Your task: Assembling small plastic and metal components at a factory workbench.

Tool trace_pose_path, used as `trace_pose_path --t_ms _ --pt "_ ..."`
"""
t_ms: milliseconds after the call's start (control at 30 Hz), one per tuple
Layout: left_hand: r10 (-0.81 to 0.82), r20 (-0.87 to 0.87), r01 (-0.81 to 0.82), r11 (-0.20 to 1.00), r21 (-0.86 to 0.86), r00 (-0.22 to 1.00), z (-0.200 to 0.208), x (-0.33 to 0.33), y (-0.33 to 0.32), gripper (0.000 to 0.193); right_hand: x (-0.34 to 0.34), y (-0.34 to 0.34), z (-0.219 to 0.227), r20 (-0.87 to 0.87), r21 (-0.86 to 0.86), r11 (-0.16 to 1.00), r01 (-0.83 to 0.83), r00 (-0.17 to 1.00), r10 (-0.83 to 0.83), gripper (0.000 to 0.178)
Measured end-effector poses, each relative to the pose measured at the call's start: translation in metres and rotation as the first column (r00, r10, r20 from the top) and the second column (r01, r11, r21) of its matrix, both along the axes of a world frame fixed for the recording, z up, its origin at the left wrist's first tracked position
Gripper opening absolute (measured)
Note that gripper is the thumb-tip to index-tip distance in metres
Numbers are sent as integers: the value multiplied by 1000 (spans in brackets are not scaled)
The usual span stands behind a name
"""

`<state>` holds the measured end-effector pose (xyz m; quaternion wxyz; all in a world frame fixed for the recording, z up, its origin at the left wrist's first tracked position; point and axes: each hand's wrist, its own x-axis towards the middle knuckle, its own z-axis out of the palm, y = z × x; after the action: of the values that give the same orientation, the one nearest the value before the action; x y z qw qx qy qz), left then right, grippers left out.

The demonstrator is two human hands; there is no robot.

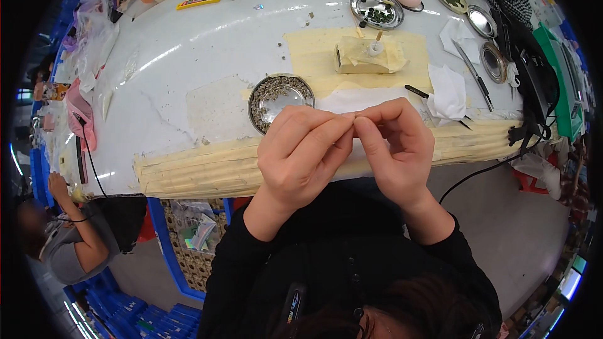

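My left hand (306, 156) and my right hand (397, 150) meet above the table's near edge, thumb and forefinger of each pinched together, tip to tip. Whatever sits between the fingertips is too small to make out. Just beyond my left hand stands a round metal dish (271, 110) holding many tiny brownish-grey pieces. Farther off, a block wrapped in cream tape (359, 55) carries a small white cup with a stick in it. A white paper sheet (352, 99) lies partly under my fingers.
Tweezers (475, 75), crumpled tissue (447, 94) and round metal lids (493, 63) lie to the right. A metal plate of dark green bits (377, 9) and a yellow cutter (198, 2) are farther back. Cream tape (201, 166) covers the near edge. Another person (75, 238) sits at left.
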<state>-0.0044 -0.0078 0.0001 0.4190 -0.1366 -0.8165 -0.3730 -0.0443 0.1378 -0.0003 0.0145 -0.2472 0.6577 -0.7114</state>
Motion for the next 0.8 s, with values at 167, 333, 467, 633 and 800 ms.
trace_pose_path --t_ms 167,333,467,633,800 --pt "-69 -2 69 995 69 998 2 -1 -2 25 -3 6 10 328 -153 975 -163 922 206 8" --pt "-25 -15 26 999 26 1000 1 -1 -1 27 0 3 8 209 -115 989 -87 972 110 8" --pt "48 -12 -48 999 -15 999 -1 -1 2 29 2 1 1 -350 140 976 166 930 -108 14" --pt "43 -5 -43 998 -36 999 -1 0 1 30 -1 1 -3 -400 125 975 181 909 -118 17" --pt "30 -21 -30 999 -33 999 -1 0 2 29 1 5 6 11 63 998 25 1000 -26 9"
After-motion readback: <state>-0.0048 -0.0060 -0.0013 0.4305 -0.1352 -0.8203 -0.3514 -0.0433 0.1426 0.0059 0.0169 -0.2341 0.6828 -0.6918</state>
